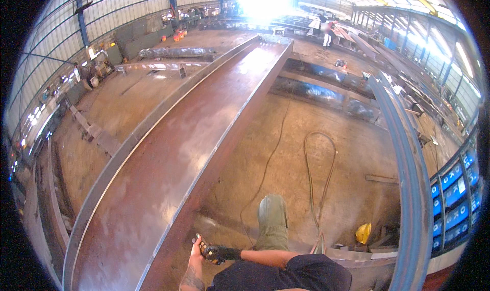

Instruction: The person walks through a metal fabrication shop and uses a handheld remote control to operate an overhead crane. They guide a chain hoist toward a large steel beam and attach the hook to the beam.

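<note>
Steel beam: long, rust-brown, lying flat on the workshop floor and running away from the person toward the bright far end of the hall. Its raised flange edges stand up along both sides, forming a shallow trough; laid this way the web faces up and is open to work from above.

Left hand rests at the beam's near right edge, low in the view, probably for bracing while leaning over. Fingers seem curled against the flange, but whether they clamp it or only touch, I cannot tell.

Right hand comes across from the right, just beside the left, closed around a small dark tool. Tool kind too small to identify.

Person's leg stands on the floor just right of the beam, close in, which keeps both hands within reach of the edge.

Hoses loop over the floor to the right, trailing toward the person. A yellow object lies near a blue curved beam at the right.
</note>
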`<state>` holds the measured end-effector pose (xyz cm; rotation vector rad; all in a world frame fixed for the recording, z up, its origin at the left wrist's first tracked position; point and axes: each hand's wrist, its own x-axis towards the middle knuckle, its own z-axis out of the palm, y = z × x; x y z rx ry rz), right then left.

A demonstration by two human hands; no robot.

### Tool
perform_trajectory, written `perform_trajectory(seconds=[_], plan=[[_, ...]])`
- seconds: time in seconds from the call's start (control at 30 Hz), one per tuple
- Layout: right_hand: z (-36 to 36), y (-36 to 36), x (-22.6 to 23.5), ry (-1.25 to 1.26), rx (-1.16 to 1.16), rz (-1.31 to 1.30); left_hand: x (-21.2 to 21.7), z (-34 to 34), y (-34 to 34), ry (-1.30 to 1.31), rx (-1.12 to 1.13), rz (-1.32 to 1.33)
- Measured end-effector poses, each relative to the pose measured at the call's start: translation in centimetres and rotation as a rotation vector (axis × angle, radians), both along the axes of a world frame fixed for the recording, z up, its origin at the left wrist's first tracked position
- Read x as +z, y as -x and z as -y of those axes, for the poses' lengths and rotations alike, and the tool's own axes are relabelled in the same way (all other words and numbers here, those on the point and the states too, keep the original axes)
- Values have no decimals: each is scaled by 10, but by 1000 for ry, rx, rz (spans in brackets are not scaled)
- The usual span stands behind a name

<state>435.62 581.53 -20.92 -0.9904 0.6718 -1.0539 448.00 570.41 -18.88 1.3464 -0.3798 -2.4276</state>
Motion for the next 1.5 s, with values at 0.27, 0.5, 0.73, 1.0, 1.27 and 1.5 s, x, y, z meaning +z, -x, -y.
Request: perform_trajectory(seconds=[0.27, 0.5, 0.73, 1.0, 1.27, 1.5], plan=[[8, 13, 0, -65, 27, -58, -1, 2, 6, 61, -54, 81], [8, 18, -7, -37, -10, -77, 5, 14, 15, 49, -99, 103], [0, -3, -28, 256, -341, -269, 3, 19, 20, 53, -122, 61], [-6, 2, 33, -327, 84, 247, -6, 11, -7, 36, -72, 41], [-6, -6, 23, -250, 77, 79, 15, -7, -11, 85, -23, 61], [-4, -3, 29, -245, 77, -14, 21, -16, -20, 137, -16, 19]])
